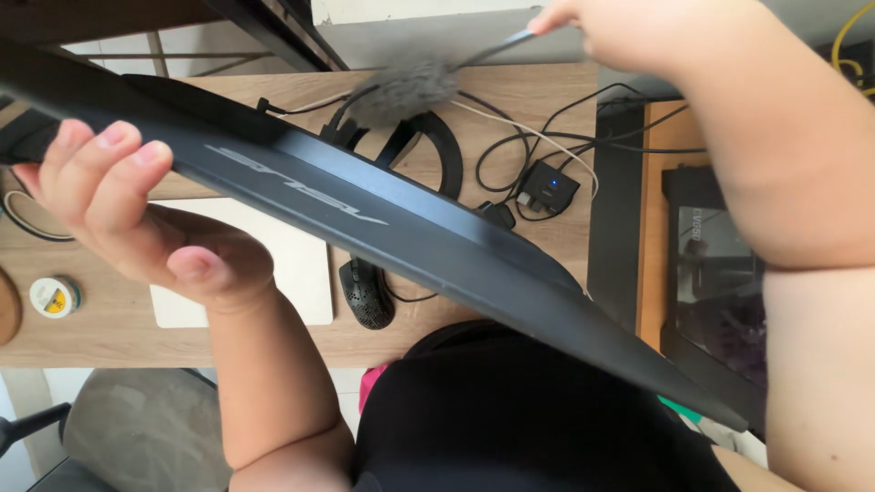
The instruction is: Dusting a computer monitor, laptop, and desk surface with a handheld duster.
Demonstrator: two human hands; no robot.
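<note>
Hands are seen from above over a light wooden desk [547, 91]. The left hand [137, 219] is curled closed around the upper left part of a large, flat, dark panel [437, 246], with fingers over its top face and the thumb underneath. The panel is held tilted above the desk, slanting from the top left of the view down toward the lower right, well clear of the desktop. The right hand [629, 32], near the far edge of the desk, is pinched shut on the thin handle of a small duster with a fluffy grey head [406, 91]; the head is blurred and lies just beyond the panel's upper edge, and whether it touches the panel cannot be told. On the desktop, a white mouse pad [301, 273] lies toward the near edge, partly hidden by the left wrist, with a black perforated mouse [366, 293] just beside its right edge. Black headphones [437, 146] and tangled black and white cables [565, 137] are spread toward the far edge, next to a small black box with a blue light [547, 187]. A small round tin [55, 297] sits near the left edge.
</note>
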